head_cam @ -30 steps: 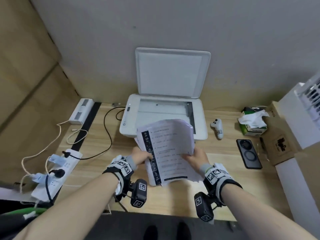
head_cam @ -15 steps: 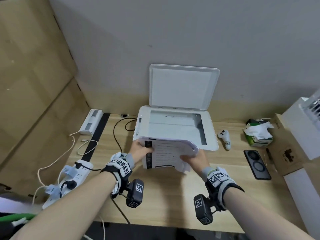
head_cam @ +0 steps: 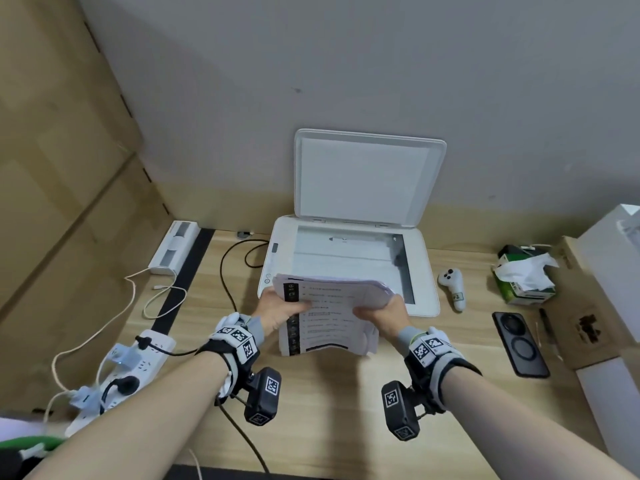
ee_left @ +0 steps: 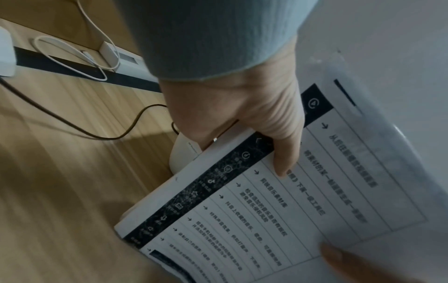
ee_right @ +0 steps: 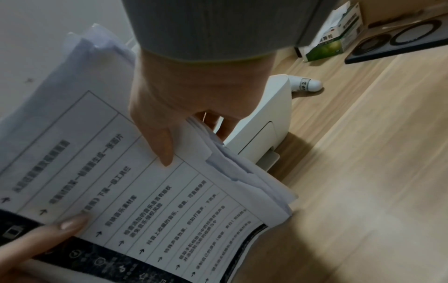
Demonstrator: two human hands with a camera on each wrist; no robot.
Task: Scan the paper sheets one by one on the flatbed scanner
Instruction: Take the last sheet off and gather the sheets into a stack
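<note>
Stack of paper sheets (head_cam: 329,317) held between both hands, just in front of the flatbed scanner (head_cam: 349,265), near edge down toward the desk (head_cam: 329,393), far edge bowed over the scanner's front lip. Printed side faces up at the person; long axis runs away from the body, toward the glass (head_cam: 346,258).

Left hand (head_cam: 280,311) grips the stack's left edge: thumb across the dark printed margin, fingers curled underneath. Right hand (head_cam: 382,317) grips the right edge the same way, thumb on top, fingers under the fanned sheet edges. In the right wrist view the edges on that side are splayed, not squared.

Glass lies straight ahead of both hands, just beyond the fingertips, bare; lid (head_cam: 367,178) stands upright against the wall. Neither hand clearly nearer. Judgement: the coming move is to peel one sheet off and lay it on the glass; the splayed right edge looks the easier place to separate it.

Versus a second ago: stack then stood tilted up with its full face showing; now it is laid lower and bent forward over the scanner front. Half a second ago it was already low; little change since.

Outward, right of the right hand: white controller (head_cam: 452,284), tissue box (head_cam: 524,278), phone (head_cam: 519,342). Left of the left hand: power strip (head_cam: 117,372).
</note>
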